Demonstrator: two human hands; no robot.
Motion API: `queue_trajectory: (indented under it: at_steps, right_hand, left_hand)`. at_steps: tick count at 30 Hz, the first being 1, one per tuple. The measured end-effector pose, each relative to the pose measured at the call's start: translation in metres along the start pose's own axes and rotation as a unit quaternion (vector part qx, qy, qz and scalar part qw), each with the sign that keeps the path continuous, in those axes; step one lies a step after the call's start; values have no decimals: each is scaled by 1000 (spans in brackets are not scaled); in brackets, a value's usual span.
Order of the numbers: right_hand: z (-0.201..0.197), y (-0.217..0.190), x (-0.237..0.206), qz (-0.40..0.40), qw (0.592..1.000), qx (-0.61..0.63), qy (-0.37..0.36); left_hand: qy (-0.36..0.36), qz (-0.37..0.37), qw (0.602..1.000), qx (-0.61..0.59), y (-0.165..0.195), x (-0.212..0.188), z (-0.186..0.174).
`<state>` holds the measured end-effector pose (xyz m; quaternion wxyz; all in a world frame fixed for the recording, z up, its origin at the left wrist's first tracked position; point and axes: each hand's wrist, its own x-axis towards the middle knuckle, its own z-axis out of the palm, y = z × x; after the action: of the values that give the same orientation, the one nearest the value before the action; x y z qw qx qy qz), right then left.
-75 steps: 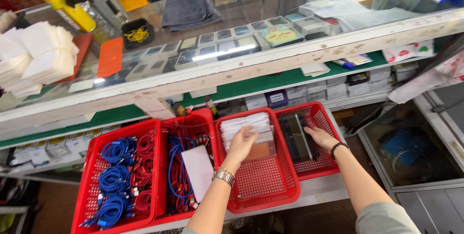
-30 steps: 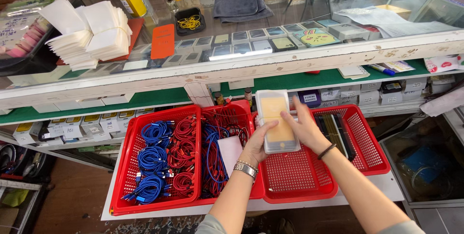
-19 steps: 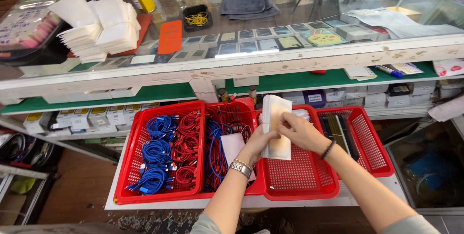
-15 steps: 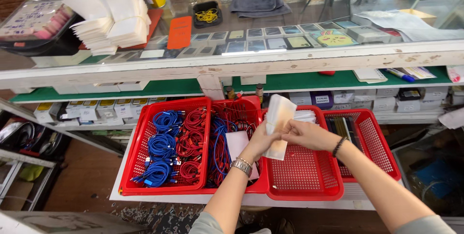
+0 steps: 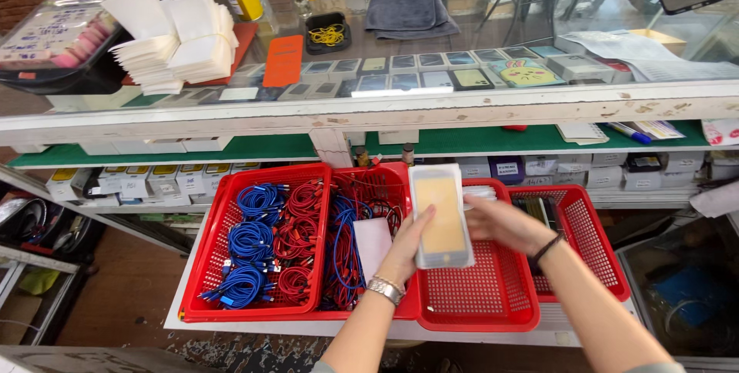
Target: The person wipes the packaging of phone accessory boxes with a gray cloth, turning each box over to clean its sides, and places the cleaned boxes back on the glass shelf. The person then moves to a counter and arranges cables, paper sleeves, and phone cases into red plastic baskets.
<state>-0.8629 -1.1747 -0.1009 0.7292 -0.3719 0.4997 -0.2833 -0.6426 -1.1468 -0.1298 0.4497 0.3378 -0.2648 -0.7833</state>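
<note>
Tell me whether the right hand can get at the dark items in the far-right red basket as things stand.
Probably yes. The right hand is at the packet's edge, right beside the far-right red basket, whose open top leaves the dark items uncovered.

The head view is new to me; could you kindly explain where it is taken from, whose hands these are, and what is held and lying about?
The camera sits on a person's head and looks down at their own two bare hands; there is no machine. The left hand, with a wristwatch, holds a flat clear packet with a yellowish insert, face up. The right hand, with a dark wristband, reaches toward the packet's right edge. Below lie red baskets; those on the left hold coiled blue and red cables. Behind is a glass counter bearing white envelopes and a grey cloth.
</note>
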Motion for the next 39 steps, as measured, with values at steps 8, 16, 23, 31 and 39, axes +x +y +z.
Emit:
queue_trajectory:
  at_steps: [8,16,23,31,39]
  right_hand:
    - [8,7,-16,-88,984,-152,23]
    - [5,43,4,-74,864,-491,76]
    - [45,106,-1,-91,952,-192,219]
    - [48,12,-3,-127,989,47,59]
    - [59,-11,22,-155,973,123,-120]
  left_hand:
    - [164,239,897,333,-3,24,2]
    - [77,173,945,266,5,24,-14]
    - [96,116,953,262,5,26,-23]
    - [53,76,977,191,16,28,-11]
    - [-14,82,986,146,41,30,-34]
